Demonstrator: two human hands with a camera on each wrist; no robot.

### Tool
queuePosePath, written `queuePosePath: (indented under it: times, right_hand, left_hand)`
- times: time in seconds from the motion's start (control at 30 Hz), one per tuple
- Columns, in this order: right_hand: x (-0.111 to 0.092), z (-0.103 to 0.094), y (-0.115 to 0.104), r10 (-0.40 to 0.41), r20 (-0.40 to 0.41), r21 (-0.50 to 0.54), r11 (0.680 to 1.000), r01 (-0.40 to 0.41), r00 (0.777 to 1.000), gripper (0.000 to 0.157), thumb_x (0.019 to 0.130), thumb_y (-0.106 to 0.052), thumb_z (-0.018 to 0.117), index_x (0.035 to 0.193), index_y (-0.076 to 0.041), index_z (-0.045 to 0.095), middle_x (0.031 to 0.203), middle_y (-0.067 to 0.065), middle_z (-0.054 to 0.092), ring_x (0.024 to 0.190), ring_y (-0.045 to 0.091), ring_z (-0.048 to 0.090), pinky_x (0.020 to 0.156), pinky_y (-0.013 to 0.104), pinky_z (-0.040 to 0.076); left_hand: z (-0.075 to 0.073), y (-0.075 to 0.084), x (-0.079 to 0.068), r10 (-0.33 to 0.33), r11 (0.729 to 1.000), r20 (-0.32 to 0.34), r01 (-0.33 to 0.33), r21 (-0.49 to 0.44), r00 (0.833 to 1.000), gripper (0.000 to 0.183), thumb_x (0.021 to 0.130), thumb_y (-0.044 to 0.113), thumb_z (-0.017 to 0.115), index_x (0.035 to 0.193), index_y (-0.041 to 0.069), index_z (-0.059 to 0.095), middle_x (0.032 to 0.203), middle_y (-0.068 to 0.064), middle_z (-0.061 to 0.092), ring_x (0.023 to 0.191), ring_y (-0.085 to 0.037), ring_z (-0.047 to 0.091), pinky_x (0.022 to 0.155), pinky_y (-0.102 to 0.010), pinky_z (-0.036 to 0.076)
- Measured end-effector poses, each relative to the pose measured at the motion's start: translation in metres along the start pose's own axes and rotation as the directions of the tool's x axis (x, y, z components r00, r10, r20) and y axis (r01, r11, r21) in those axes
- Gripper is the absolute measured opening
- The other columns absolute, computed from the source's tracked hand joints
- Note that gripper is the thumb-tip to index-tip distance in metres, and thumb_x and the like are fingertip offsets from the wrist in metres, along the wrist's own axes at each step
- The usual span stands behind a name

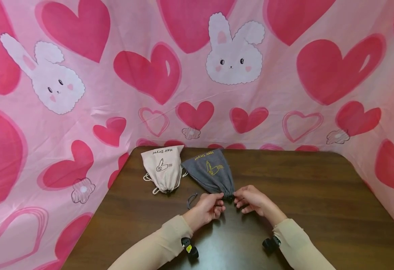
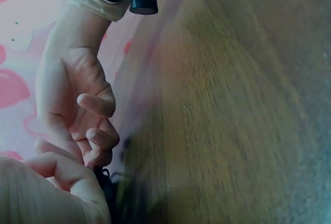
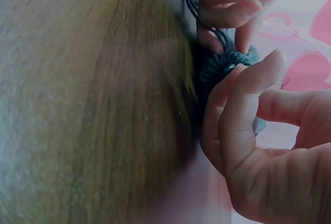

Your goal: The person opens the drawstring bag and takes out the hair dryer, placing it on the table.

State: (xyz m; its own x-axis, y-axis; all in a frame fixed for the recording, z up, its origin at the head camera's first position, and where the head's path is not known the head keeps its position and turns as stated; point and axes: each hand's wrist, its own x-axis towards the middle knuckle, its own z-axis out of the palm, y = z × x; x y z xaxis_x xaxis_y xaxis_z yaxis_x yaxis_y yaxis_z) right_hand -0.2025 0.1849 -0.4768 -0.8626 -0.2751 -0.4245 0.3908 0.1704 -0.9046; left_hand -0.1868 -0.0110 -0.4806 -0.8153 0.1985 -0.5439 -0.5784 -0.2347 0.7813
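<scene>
A dark grey drawstring bag (image 1: pixel 210 170) lies on the table with its gathered mouth toward me, printed in yellow with "Hair Dryer" and a dryer drawing. My left hand (image 1: pixel 210 207) pinches the left side of that gathered mouth, and a loop of its dark cord (image 1: pixel 191 200) lies beside the wrist. On the opposite side, my right hand (image 1: pixel 252 199) pinches the mouth with thumb and fingers. Close up, the right wrist view shows the puckered dark neck (image 3: pixel 209 76) between both hands. In the left wrist view, my left hand (image 2: pixel 57 190) mostly covers the bag.
Left of the grey bag lies a cream drawstring bag (image 1: pixel 163 168), also printed "Hair Dryer", its cords pulled tight. Both rest on a dark brown wooden table (image 1: pixel 301 183). A pink cloth (image 1: pixel 278 90) with hearts and rabbits hangs behind and at the sides.
</scene>
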Motion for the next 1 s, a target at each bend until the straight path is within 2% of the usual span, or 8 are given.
queuePosePath:
  times: [0.13,0.2,0.53,0.7,1.0]
  right_hand:
    - [0.0012,0.0009,-0.0006,0.003,-0.008,0.002,1.000,-0.003,1.000,0.017,0.104,-0.011,0.059,0.102,0.005,0.062,0.081,0.008,0.064,0.064,0.012,0.061,0.051,0.025,0.054]
    - [0.0013,0.0012,-0.0008,0.004,-0.008,0.003,1.000,-0.004,1.000,0.017,0.104,-0.011,0.059,0.102,0.005,0.062,0.081,0.008,0.064,0.064,0.012,0.061,0.051,0.025,0.054]
    - [-0.0013,0.0039,-0.0017,-0.003,-0.018,0.003,1.000,0.003,1.000,0.016,0.104,-0.011,0.059,0.102,0.005,0.062,0.081,0.007,0.064,0.063,0.013,0.060,0.051,0.025,0.054]
    - [0.0005,0.0035,-0.0017,0.009,-0.028,0.001,1.000,-0.009,1.000,0.015,0.104,-0.011,0.059,0.102,0.004,0.062,0.081,0.008,0.063,0.064,0.013,0.060,0.051,0.025,0.054]
    - [0.0018,0.0024,0.0008,0.019,-0.071,0.004,1.000,-0.018,0.997,0.014,0.103,-0.011,0.060,0.102,0.003,0.062,0.081,0.008,0.062,0.064,0.015,0.060,0.051,0.025,0.053]
  left_hand:
    - [0.0006,-0.0018,0.0009,0.085,0.996,-0.035,-0.084,0.026,0.996,0.018,0.100,0.009,0.068,0.087,-0.001,0.061,0.062,0.000,0.054,0.047,-0.007,0.055,0.042,-0.012,0.032]
    - [0.0003,-0.0028,0.0022,0.103,0.994,-0.047,-0.101,0.044,0.994,0.017,0.099,0.009,0.069,0.088,-0.002,0.062,0.062,0.000,0.055,0.046,-0.007,0.055,0.041,-0.012,0.032]
    - [0.0005,-0.0042,0.0086,0.079,0.995,-0.074,-0.074,0.070,0.994,0.013,0.096,0.006,0.068,0.093,-0.005,0.063,0.060,0.000,0.055,0.044,-0.007,0.054,0.039,-0.012,0.031]
    - [0.0012,-0.0044,0.0090,0.079,0.994,-0.089,-0.072,0.077,0.993,0.009,0.093,0.004,0.065,0.086,0.001,0.061,0.059,0.001,0.053,0.044,-0.006,0.053,0.039,-0.011,0.028]
    - [0.0028,-0.0042,0.0093,0.048,0.997,-0.073,-0.044,0.056,0.996,0.021,0.091,0.005,0.059,0.071,0.010,0.053,0.060,0.004,0.048,0.045,-0.006,0.053,0.039,-0.011,0.025]
